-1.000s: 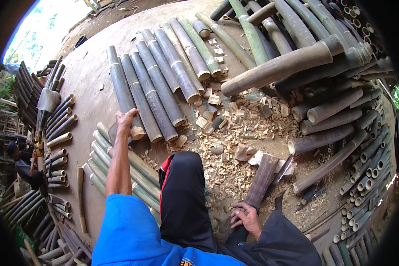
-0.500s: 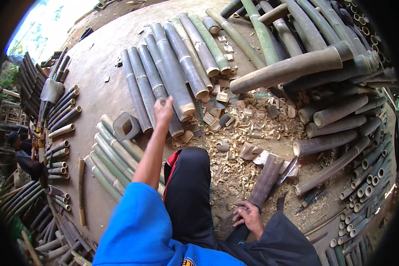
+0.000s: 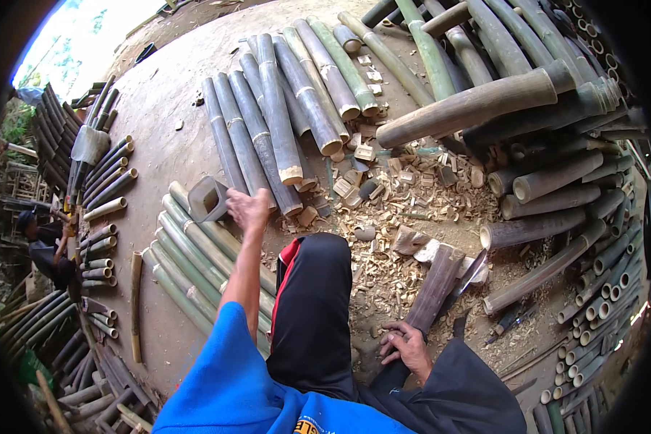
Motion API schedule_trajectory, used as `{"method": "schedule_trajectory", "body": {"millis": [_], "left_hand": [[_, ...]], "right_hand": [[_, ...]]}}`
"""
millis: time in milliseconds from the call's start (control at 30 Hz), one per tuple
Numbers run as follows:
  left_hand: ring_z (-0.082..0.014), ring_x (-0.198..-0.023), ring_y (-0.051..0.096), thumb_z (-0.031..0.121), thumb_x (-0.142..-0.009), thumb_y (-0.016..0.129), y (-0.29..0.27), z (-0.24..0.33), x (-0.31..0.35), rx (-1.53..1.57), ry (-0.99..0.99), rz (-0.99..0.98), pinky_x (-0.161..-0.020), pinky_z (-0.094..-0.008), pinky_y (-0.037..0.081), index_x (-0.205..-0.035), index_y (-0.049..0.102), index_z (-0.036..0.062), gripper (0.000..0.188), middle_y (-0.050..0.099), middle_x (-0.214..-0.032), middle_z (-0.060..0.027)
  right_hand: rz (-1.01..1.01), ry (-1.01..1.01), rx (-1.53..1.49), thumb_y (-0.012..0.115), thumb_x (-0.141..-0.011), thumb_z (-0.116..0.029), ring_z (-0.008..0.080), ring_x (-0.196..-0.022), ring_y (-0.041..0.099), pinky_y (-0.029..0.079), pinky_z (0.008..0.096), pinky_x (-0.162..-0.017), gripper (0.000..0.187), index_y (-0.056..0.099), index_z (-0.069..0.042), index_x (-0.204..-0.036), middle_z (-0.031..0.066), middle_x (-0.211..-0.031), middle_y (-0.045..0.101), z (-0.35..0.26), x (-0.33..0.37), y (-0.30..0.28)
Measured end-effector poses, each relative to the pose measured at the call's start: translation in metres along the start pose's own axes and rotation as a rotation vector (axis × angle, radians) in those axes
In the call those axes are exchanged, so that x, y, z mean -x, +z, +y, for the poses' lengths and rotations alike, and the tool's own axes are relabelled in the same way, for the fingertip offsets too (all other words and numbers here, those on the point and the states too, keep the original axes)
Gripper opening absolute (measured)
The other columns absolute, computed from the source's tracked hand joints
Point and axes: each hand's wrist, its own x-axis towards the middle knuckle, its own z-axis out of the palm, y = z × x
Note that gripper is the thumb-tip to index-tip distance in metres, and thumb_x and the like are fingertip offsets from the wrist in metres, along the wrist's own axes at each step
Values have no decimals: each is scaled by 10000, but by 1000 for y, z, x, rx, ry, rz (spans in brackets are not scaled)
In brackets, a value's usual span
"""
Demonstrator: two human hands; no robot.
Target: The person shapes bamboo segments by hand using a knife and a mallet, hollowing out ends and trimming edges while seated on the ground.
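My left hand [image 3: 249,210] is held out with its fingers apart, holding nothing. It is beside a square, translucent plastic container [image 3: 208,200] and over the near ends of dark bamboo poles [image 3: 247,141]. One dark bamboo pole [image 3: 277,108] lies across its neighbours, its pale cut end toward me. By my right knee, the fingers of my right hand [image 3: 406,344] curl down where the machete [image 3: 464,283] meets it; the grip is hidden beneath the hand. The blade lies along a short dark bamboo piece [image 3: 435,286], whose far end is by a pale wood block [image 3: 419,247].
Wood chips [image 3: 383,275] cover the ground ahead. Green bamboo poles [image 3: 195,249] lie beside my left arm. A thick bamboo pole [image 3: 470,108] rests across a stack at the right, above more cut bamboo [image 3: 532,228]. Another person [image 3: 47,246] sits at the far left among bamboo.
My left hand has moved back and left from the dark bamboo pole toward the plastic container. That pole now rests across its neighbours. My right hand has stayed in place.
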Motion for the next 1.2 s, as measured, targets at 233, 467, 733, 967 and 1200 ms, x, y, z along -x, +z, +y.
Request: {"method": "schedule_trajectory", "body": {"millis": [233,467,733,967,1200], "left_hand": [[-476,-1167,542,358,-690,833,57,-7,-65,273,-575,173,-1031,-496,444,-1377,259,-43,981,478,-1234,-337],[-389,-1287,437,473,-594,908,59,-20,-61,278,-500,139,-1105,-465,377,-1346,356,-120,1106,390,-1399,-290],[-156,-702,646,386,-681,846,-5,-18,-79,733,-438,-475,-524,-330,477,-973,692,85,447,700,-870,-61],[-179,-729,665,246,-821,736,-50,41,-60,1432,-186,-710,-631,-409,586,-957,666,121,198,661,-830,-24],[-330,-1274,550,656,-945,528,-124,108,36,1668,414,-1116,-1065,-493,487,-1491,346,-8,879,497,-1426,-241]], "right_hand": [[-51,47,29,547,-1012,-122,227,-799,685,640,375,-640,346,511,58,-1306,155,-977,610,-10,-5,0],[14,7,35,545,-1013,-131,235,-811,689,642,382,-634,344,515,56,-1300,175,-998,607,-3,-1,-1],[-57,108,60,544,-1016,-143,246,-814,696,647,380,-627,349,512,59,-1299,180,-1000,612,-13,-11,5],[-43,45,25,556,-1016,-164,245,-826,692,648,396,-642,365,510,57,-1303,178,-1005,611,-10,-9,4],[-48,41,-96,556,-1020,-174,230,-845,687,645,396,-654,362,517,35,-1313,155,-1004,614,-8,-8,3]]}}
